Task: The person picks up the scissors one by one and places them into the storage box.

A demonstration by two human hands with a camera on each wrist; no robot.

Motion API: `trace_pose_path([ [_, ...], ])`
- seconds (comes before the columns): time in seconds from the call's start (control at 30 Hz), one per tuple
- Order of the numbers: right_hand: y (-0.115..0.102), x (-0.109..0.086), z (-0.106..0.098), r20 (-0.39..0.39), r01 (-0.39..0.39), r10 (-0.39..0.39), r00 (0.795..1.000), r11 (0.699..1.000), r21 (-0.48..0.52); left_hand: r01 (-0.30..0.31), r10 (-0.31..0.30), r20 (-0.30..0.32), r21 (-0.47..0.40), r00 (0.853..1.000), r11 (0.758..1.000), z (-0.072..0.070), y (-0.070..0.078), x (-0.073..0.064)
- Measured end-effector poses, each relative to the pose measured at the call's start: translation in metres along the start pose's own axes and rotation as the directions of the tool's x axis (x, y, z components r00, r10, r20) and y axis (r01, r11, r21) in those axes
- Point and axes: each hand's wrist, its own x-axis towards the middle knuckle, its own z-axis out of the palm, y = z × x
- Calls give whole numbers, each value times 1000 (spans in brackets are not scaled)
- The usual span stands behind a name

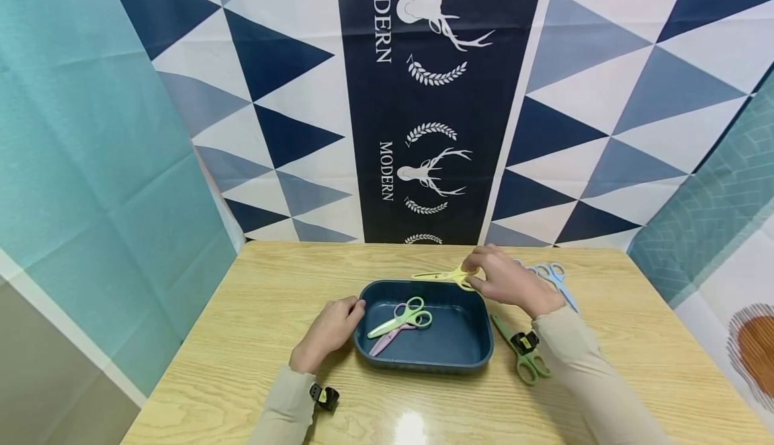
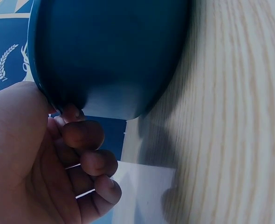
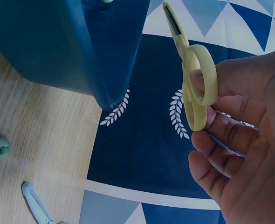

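Note:
My left hand [image 1: 332, 327] pinches the left rim of a dark blue rectangular bin [image 1: 423, 366] between thumb and forefinger; its other fingers curl outside the wall in the left wrist view. Beyond the bin's back right corner, my right hand [image 1: 500, 277] holds yellow scissors [image 1: 444, 275] by the handle loops. Their blades point left, just past the back rim, and a finger passes through one loop in the right wrist view. Inside the bin, light green scissors [image 1: 387, 326] lie across pink-purple scissors [image 1: 383, 343], toward the left side.
Darker green scissors [image 1: 503, 329] lie on the wooden table [image 1: 254, 337] right of the bin, partly behind the right wrist's camera. Light blue scissors [image 1: 566, 293] lie farther back, partly hidden by the right hand. A patterned cloth [image 1: 302, 183] hangs behind the table.

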Motion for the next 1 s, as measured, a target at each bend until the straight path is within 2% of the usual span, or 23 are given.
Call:
trace_pose_path([
  [0.33,-5,4,4,23,-16,16,1000,999,40,-2,2,2,-2,1000,1000,-1,1,0],
  [0.63,-10,8,8,-1,17,-17,1000,999,45,9,-8,9,-6,1000,1000,-2,2,0],
  [1.0,-16,11,9,17,27,-29,999,997,79,14,-14,5,-8,1000,1000,-1,1,0],
])
